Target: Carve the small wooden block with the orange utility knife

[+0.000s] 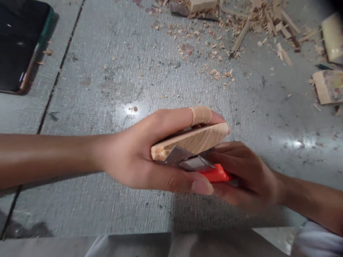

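My left hand (144, 150) is closed around a pale piece of wood (197, 139) with a rounded outline, its edge facing up. A bandage (202, 115) wraps the index finger lying along the wood's far side. In my right hand (246, 175) is a utility knife (217, 173) with an orange-red handle, mostly hidden by the fingers. Its wide metal blade (178, 156) points left and lies against the near edge of the wood, close to the left end. The left thumb rests beside the knife, by the orange part.
A dark phone (23, 43) lies at the upper left of the grey table (107, 89). Wood shavings (268, 21) and a thin pointed tool (239, 39) are scattered at the top right. Wooden blocks (328, 87) stand at the right edge. A dark seam (61, 64) crosses the left side.
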The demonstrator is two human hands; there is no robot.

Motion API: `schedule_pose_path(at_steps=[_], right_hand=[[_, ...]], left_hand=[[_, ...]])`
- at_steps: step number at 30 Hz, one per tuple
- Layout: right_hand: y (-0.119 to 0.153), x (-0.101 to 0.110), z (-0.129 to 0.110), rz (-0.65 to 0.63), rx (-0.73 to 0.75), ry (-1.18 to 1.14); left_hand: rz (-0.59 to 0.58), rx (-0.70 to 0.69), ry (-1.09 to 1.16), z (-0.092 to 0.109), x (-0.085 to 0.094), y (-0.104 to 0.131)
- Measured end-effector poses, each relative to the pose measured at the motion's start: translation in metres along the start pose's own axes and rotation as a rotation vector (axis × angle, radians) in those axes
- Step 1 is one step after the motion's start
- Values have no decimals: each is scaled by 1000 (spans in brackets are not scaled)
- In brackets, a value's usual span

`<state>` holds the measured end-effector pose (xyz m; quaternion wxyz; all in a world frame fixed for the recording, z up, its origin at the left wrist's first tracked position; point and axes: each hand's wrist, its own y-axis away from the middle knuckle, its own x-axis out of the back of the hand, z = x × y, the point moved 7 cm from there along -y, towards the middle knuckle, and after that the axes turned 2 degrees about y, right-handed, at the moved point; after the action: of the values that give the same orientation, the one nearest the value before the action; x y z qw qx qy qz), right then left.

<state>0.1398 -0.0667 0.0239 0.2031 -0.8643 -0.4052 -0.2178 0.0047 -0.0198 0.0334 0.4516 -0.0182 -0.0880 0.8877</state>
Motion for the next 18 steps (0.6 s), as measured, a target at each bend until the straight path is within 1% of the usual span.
schedule_pose_path(at_steps=[3,6,9,12,14,18], right_hand=[[1,1,1,37,6,-46],[1,1,1,28,-6,-29],[1,0,2,0,-33,-39],[-1,1,0,-2,-15,-42],[-1,2,-2,10,3,-37],[-1,1,0,-9,-21,-42]], left_hand=[[158,-8,-10,2,2,3],[198,-16,-27,4,-3,4],[209,-14,-20,3,-5,4],[200,3,19,0,-4,3],[159,6,56,-1,-4,2],[70,-4,121,-1,-2,-4]])
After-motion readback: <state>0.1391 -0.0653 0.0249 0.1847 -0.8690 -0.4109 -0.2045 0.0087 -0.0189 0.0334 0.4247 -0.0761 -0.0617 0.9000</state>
